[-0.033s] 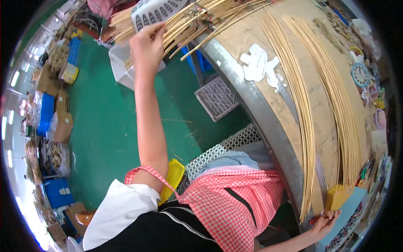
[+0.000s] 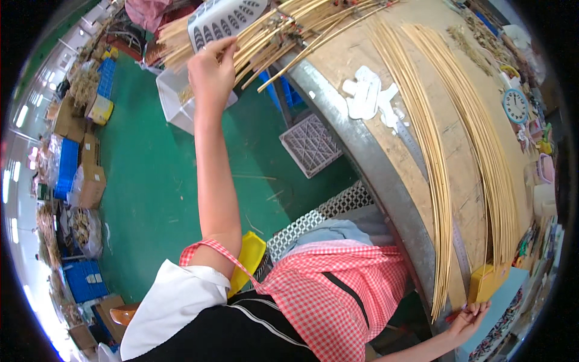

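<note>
The top edge cuts off the upper heap of sticks at 12 o'clock, and the patterned sheet hides part of it. At 11 o'clock the left hand meets its near side, the arm stretched nearly straight, wrist slightly bent, thumb and fingers drawn together; whether a stick is pinched there, I cannot tell. The right hand is at 4 o'clock, small and bent by the lens, its forearm cut off by the lower edge. Its fingers are curled beside the yellow block; their grip is too unclear to tell. Two long bundles of sticks curve along the table from 1 to 4 o'clock, the outer one's lower end partly behind the block.
</note>
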`<state>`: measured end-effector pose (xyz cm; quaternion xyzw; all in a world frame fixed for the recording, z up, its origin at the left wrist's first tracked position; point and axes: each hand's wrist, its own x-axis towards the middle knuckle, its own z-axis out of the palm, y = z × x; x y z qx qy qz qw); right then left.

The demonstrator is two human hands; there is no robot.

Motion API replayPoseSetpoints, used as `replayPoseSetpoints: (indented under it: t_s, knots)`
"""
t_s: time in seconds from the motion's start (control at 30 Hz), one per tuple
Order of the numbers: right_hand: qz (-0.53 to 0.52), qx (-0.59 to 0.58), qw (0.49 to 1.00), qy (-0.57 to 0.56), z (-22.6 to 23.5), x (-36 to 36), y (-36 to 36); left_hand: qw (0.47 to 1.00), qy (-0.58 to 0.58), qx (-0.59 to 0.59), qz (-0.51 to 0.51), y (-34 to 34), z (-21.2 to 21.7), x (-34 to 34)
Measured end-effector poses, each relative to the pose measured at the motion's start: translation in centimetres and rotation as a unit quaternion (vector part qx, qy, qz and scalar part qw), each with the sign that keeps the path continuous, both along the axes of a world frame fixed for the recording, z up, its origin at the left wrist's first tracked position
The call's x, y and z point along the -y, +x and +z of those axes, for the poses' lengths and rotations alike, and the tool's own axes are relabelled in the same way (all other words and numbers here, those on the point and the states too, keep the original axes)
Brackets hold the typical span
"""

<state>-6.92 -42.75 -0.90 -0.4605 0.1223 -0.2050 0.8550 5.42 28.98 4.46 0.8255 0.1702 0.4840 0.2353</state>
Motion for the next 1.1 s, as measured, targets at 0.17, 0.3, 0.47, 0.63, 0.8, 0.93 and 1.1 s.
replayPoseSetpoints:
  t_s: [0.17,0.3,0.47,0.63,0.8,0.93,1.1]
  knots:
    - [-0.02,-0.006,1.0,0.02,0.5,-1.1,-1.0,0.999,0.018,-0.049,0.014,1.8,0.2,-0.7]
    - [-0.041,0.0,0.998,0.039,1.3,-3.0,-0.9,0.989,0.077,-0.113,0.052,3.7,1.0,-2.0]
    - [-0.053,-0.002,0.998,0.023,0.8,-1.4,-1.7,0.981,0.123,-0.147,0.013,5.7,-0.5,-3.9]
    - [-0.158,-0.079,0.958,-0.226,4.3,-5.6,0.0,0.979,0.169,-0.105,-0.042,3.9,-0.5,-4.3]
    - [-0.169,-0.105,0.758,-0.622,4.9,-8.2,4.4,0.972,0.169,-0.091,-0.133,0.4,1.1,3.2]
    - [-0.093,-0.067,0.569,-0.814,5.5,-11.3,9.0,0.957,0.115,-0.095,-0.249,-2.3,1.7,10.8]
    - [-0.09,-0.071,0.439,-0.891,4.0,-10.9,13.7,0.941,0.086,-0.125,-0.302,-3.8,2.0,16.2]
